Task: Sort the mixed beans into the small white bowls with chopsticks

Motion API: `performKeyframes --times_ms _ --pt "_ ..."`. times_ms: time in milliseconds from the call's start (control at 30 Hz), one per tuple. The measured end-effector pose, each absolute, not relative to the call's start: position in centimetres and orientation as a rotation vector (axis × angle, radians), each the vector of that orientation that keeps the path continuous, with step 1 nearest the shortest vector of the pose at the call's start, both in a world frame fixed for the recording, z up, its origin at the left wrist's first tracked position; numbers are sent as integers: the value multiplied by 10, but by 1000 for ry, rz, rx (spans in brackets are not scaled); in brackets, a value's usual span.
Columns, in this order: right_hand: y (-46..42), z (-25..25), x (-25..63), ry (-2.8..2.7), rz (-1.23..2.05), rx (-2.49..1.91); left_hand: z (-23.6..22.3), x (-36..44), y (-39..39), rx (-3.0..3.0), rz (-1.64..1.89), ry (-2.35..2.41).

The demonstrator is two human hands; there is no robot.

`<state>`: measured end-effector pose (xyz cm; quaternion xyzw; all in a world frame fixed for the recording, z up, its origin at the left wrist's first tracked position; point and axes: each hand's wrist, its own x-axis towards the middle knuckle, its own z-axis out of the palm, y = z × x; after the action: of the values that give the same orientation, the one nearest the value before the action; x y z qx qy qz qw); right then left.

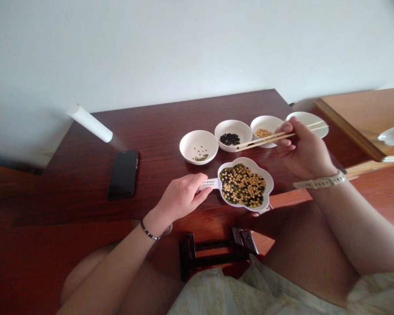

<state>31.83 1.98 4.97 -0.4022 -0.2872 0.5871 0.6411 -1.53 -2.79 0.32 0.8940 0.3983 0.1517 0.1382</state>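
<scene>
1. Right grip [304, 146], at right of frame: pinching a pair of wooden chopsticks [265, 139] between thumb and fingers, sticks angled toward the left of frame. Tips lie close together at the rim of the bowl of black beans; cannot tell if a bean sits between them.
2. Left grip [180, 197], lower centre-left: curled, with fingertips [203, 180] at the white label tab [208, 184] on the dish's left side. Cannot tell if the tab is pinched or only touched.
3. Flower-shaped white dish [243, 183], centre of frame, on the counter's near edge: full of mixed black, yellow and green beans.
4. Row of white bowls across the counter, just above the dish, left to right: bowl of a few green beans [198, 146]; bowl of black beans [233, 134]; bowl of yellow beans [262, 130]; white dish [310, 122], partly behind my right hand, contents hidden.
5. Counter [184, 109]: dark reddish wood. Black phone [123, 174] lies face up, left of the left grip; white cylinder [90, 123] lies at upper left.
6. Right wrist carries a pale band [318, 180]; left wrist a thin bracelet [149, 230].
</scene>
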Motion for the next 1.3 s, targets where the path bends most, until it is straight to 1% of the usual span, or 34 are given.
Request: performKeyframes --times_ms 133,300,433,533,600,833,1033,1300 --pt "31 39 323 -714 1106 -904 2 -16 -28 2591 433 1153" --pt "33 32 329 -786 1067 -994 1 -17 -28 2602 450 1144" --pt "27 33 333 -773 1180 -1008 1 -17 -28 2606 443 1143" --pt "21 36 332 -800 1411 -1043 1 -16 -27 2598 455 1146" --pt "16 37 330 -882 1499 -1061 1 -16 -27 2589 466 1145" --pt "0 42 329 -1154 1443 -1152 1 -16 -25 2585 436 1148" --pt "-4 36 327 -1234 1677 -1232 2 -15 -24 2562 412 1151" --pt "-3 30 326 -1325 1621 -1283 3 -15 -24 2573 413 1143"
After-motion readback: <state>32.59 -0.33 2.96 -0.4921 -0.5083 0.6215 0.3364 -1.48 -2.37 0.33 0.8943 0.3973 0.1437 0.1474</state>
